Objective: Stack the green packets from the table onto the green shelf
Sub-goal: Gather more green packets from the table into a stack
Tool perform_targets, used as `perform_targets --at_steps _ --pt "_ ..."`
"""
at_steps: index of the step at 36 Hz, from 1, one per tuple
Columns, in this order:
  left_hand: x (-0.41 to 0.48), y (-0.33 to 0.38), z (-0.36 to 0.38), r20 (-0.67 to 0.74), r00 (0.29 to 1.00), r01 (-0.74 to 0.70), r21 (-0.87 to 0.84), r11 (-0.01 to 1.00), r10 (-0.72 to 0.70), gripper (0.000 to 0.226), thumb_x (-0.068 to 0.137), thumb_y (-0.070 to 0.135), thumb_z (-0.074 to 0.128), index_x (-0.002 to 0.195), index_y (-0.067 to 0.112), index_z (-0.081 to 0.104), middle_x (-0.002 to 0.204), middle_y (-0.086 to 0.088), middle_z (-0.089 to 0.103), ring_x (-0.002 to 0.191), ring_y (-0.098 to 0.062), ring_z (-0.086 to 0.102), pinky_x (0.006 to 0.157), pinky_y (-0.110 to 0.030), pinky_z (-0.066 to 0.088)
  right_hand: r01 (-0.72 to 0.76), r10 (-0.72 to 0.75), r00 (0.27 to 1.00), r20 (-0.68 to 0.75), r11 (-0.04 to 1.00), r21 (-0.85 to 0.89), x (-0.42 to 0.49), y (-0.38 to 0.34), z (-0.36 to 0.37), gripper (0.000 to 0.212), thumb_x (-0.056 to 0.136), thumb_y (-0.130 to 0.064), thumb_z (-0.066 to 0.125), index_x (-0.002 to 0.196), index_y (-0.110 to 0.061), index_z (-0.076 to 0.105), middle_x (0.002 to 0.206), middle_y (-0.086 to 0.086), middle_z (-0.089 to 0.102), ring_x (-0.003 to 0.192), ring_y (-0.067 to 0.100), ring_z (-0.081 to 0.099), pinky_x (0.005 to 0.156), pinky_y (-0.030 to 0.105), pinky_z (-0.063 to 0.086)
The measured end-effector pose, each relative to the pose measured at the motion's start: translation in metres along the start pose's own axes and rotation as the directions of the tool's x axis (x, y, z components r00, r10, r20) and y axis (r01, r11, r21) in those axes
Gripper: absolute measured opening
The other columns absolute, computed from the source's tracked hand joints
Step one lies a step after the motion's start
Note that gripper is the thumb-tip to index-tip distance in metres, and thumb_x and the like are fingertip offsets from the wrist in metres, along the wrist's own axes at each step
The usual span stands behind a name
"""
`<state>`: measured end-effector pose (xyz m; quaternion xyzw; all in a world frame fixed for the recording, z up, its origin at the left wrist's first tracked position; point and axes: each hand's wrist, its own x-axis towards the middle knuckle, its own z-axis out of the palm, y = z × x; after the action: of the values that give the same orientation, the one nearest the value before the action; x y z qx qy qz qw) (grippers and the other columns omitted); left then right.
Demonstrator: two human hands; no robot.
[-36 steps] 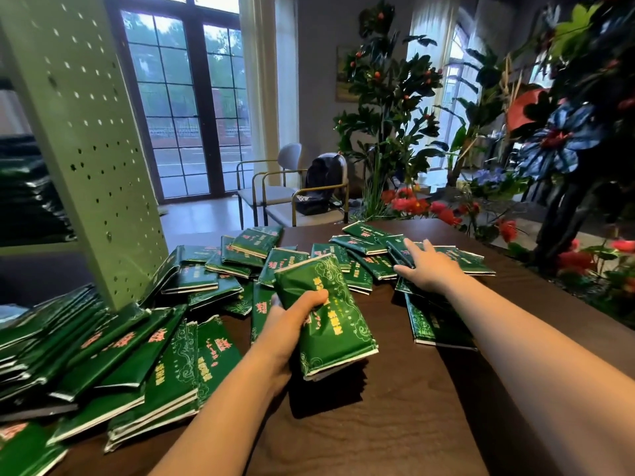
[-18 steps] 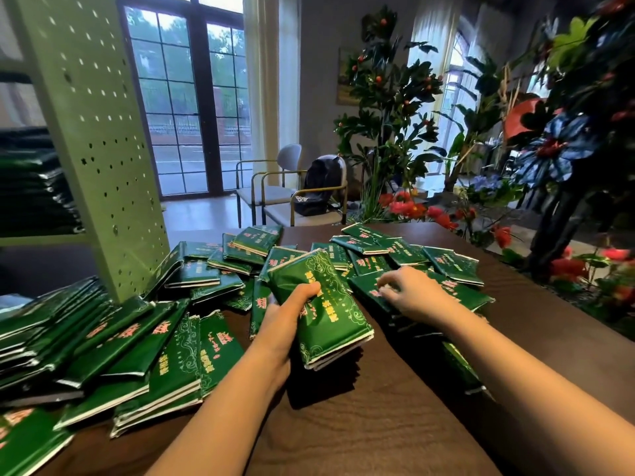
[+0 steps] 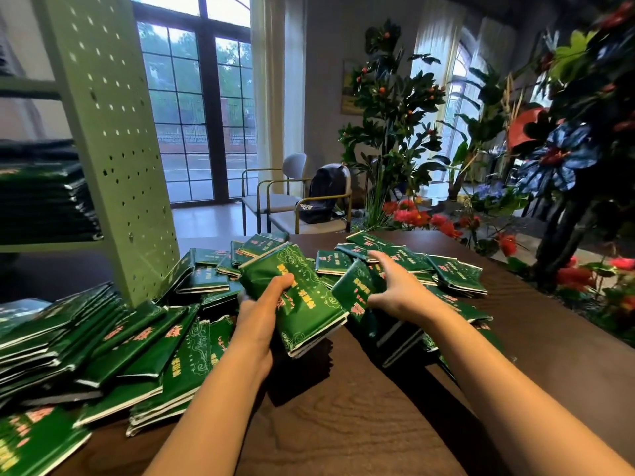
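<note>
Green packets (image 3: 154, 341) lie scattered in overlapping heaps across the dark wooden table (image 3: 343, 427), from the near left edge to the far right. The left hand (image 3: 263, 314) grips a held stack (image 3: 309, 304) of them just above the tabletop, thumb curled over its top face. Just to its right, the right hand (image 3: 395, 292) pinches a tilted bundle (image 3: 354, 292) between thumb and fingers. The green shelf (image 3: 113, 139) stands at the table's left, its perforated upright touching the heap, with more shelved packets (image 3: 44, 201) stacked behind it.
</note>
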<state>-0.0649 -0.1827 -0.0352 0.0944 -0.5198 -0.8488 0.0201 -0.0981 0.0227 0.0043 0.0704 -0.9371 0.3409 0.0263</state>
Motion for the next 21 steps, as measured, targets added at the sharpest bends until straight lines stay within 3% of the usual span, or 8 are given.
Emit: perform_targets --at_steps 3,5,8,10,11,14,17,21 --pt "0.004 0.002 -0.006 -0.034 0.999 0.005 0.014 1.0 -0.004 0.092 0.054 0.032 0.087 0.135 0.011 0.049 0.105 -0.016 0.072 0.092 -0.033 0.071 0.084 -0.049 0.057 0.07 -0.035 0.992 -0.121 0.953 0.296 -0.002 -0.002 -0.002 0.073 0.08 0.005 0.063 0.143 -0.021 0.034 0.125 0.01 0.055 0.097 0.019 0.061 0.071 0.024 0.052" --pt "0.007 0.003 -0.009 -0.051 0.998 0.029 0.035 0.999 -0.027 0.091 0.055 0.036 0.087 0.134 0.013 0.049 0.107 -0.015 0.072 0.09 -0.031 0.071 0.08 -0.044 0.058 0.1 -0.008 0.983 -0.184 0.861 0.498 -0.003 -0.004 -0.004 0.068 0.081 0.005 0.064 0.14 -0.018 0.04 0.124 0.012 0.055 0.102 0.02 0.058 0.079 0.024 0.048" --pt "0.011 0.003 -0.011 -0.082 0.996 0.045 0.063 0.997 -0.04 0.07 0.074 0.031 0.079 0.133 0.01 0.048 0.106 -0.015 0.071 0.082 -0.028 0.07 0.07 -0.035 0.056 0.065 0.092 0.979 -0.181 0.704 0.708 -0.003 -0.01 -0.004 0.065 0.083 0.0 0.065 0.141 -0.022 0.043 0.117 0.01 0.054 0.104 0.023 0.053 0.085 0.032 0.045" --pt "0.013 0.003 -0.011 -0.076 0.996 0.046 0.088 0.995 -0.04 0.069 0.075 0.03 0.079 0.133 0.009 0.047 0.104 -0.015 0.071 0.08 -0.026 0.07 0.067 -0.033 0.056 0.06 0.07 0.988 -0.138 0.65 0.758 -0.005 -0.015 -0.002 0.063 0.083 -0.001 0.064 0.139 -0.023 0.046 0.107 0.009 0.062 0.092 0.02 0.061 0.091 0.038 0.05" --pt "0.013 0.002 -0.011 -0.062 0.997 0.046 0.103 0.994 -0.039 0.075 0.073 0.032 0.081 0.134 0.009 0.045 0.105 -0.015 0.07 0.082 -0.026 0.07 0.068 -0.032 0.055 0.065 0.043 0.992 -0.117 0.62 0.782 -0.007 -0.018 -0.001 0.06 0.083 0.001 0.063 0.136 -0.022 0.049 0.103 0.009 0.066 0.085 0.017 0.065 0.086 0.036 0.053" --pt "0.017 -0.002 -0.012 -0.028 0.999 0.031 0.151 0.988 -0.027 0.114 0.048 0.05 0.089 0.142 0.011 0.037 0.115 -0.014 0.068 0.099 -0.031 0.068 0.085 -0.041 0.056 0.091 -0.02 0.995 -0.096 0.558 0.825 -0.013 -0.029 0.008 0.057 0.083 0.007 0.059 0.13 -0.024 0.05 0.095 0.005 0.065 0.065 0.002 0.067 0.059 0.016 0.052" --pt "0.024 -0.006 -0.013 -0.046 0.999 0.034 0.141 0.989 -0.028 0.144 0.024 0.074 0.086 0.147 0.022 0.032 0.132 -0.015 0.059 0.113 -0.035 0.062 0.098 -0.054 0.049 0.178 -0.076 0.983 -0.165 0.584 0.792 -0.018 -0.04 0.024 0.062 0.081 0.009 0.062 0.133 -0.021 0.048 0.099 -0.004 0.062 0.069 -0.008 0.065 0.061 0.01 0.049" --pt "0.031 -0.011 -0.016 -0.021 1.0 -0.007 0.111 0.994 0.009 0.128 0.037 0.096 0.063 0.147 0.041 0.028 0.152 -0.004 0.041 0.134 -0.033 0.045 0.107 -0.058 0.037 0.264 -0.14 0.964 -0.227 0.631 0.729 -0.025 -0.05 0.039 0.068 0.083 0.008 0.063 0.137 -0.026 0.04 0.104 -0.014 0.053 0.075 -0.024 0.055 0.064 0.0 0.043"
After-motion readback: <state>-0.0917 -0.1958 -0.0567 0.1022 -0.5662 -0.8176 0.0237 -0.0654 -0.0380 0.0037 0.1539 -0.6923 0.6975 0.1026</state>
